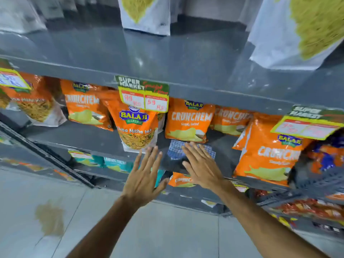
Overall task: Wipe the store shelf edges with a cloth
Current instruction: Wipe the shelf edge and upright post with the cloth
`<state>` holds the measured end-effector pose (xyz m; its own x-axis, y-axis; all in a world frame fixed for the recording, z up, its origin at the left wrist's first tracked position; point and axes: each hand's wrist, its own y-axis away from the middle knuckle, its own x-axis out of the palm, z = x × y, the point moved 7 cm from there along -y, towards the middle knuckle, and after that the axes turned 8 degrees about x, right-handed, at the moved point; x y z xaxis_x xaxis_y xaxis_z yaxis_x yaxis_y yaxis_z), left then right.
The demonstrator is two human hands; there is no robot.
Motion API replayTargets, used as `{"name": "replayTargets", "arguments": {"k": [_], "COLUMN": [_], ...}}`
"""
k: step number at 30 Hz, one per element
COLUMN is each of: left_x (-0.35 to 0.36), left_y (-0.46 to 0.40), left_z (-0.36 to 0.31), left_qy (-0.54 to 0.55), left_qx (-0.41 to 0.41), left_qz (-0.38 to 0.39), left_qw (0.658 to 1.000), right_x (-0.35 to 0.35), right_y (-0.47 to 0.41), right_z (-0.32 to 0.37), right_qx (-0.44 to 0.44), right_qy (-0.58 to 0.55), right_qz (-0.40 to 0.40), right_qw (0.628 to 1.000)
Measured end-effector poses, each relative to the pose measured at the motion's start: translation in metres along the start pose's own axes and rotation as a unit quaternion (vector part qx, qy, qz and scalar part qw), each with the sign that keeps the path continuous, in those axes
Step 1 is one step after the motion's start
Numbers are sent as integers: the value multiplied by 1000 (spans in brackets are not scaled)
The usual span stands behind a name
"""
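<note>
A blue-and-white checked cloth (176, 150) lies on the grey middle shelf (89, 136), between orange snack bags. My right hand (200, 164) rests flat on the cloth with its fingers spread, covering the cloth's right part. To the left of the cloth, my left hand (144, 173) hovers open in front of the shelf edge, fingers apart and holding nothing. Its fingertips reach just under an orange Balaji mix bag (136, 125). The upper shelf edge (214, 90) runs across the view above both hands.
Orange Crunchem bags (188, 121) stand along the middle shelf, one large bag (268, 153) at the right. Price tags (144, 94) hang from the upper edge. White snack pouches (147, 13) stand on the top shelf. Lower shelves hold more packets. A stained tile floor (50, 216) lies at lower left.
</note>
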<state>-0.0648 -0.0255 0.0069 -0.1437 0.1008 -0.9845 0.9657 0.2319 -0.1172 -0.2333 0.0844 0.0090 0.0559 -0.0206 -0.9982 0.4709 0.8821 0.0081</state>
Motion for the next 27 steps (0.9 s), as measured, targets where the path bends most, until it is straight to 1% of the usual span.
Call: {"name": "replayTargets", "arguments": {"k": [1, 3, 5, 8, 9, 11, 14, 17, 19, 21, 23, 25, 27], "left_x": [13, 34, 54, 71, 74, 75, 73, 75, 76, 74, 64, 43, 11], "left_y": [-2, -6, -9, -9, -10, -14, -21, -24, -25, -25, -23, -16, -1], "left_z": [2, 6, 10, 14, 15, 18, 18, 18, 17, 17, 16, 15, 16], "left_qy": [0, -6, -18, -20, -22, -20, -17, -23, -28, -25, -16, -16, -18], "left_qx": [3, 2, 3, 7, 9, 10, 10, 0, -3, -1, 2, 3, -13], "left_qz": [18, 39, 45, 63, 67, 69, 63, 77, 93, 101, 107, 95, 66], "left_qw": [1000, 999, 999, 998, 998, 997, 998, 997, 995, 995, 994, 995, 998], "right_x": [11, 21, 26, 24, 22, 19, 25, 40, 44, 42, 37, 29, 7], "right_y": [-5, -11, -8, 0, -2, -9, -22, -27, -27, -27, -28, -25, -20], "right_z": [-3, -8, -4, 0, -2, -6, -3, 3, 5, 6, 5, 10, 25], "right_qx": [11, 39, 53, 43, 44, 39, -5, -51, -67, -76, -61, -47, -63], "right_qy": [3, 0, 5, -1, -9, -20, -20, -54, -59, -77, -116, -139, -165], "right_qz": [18, 11, -27, -107, -124, -132, -87, -36, -36, -52, -42, -18, -28], "right_qw": [1000, 999, 998, 993, 991, 990, 996, 997, 995, 993, 990, 989, 984]}}
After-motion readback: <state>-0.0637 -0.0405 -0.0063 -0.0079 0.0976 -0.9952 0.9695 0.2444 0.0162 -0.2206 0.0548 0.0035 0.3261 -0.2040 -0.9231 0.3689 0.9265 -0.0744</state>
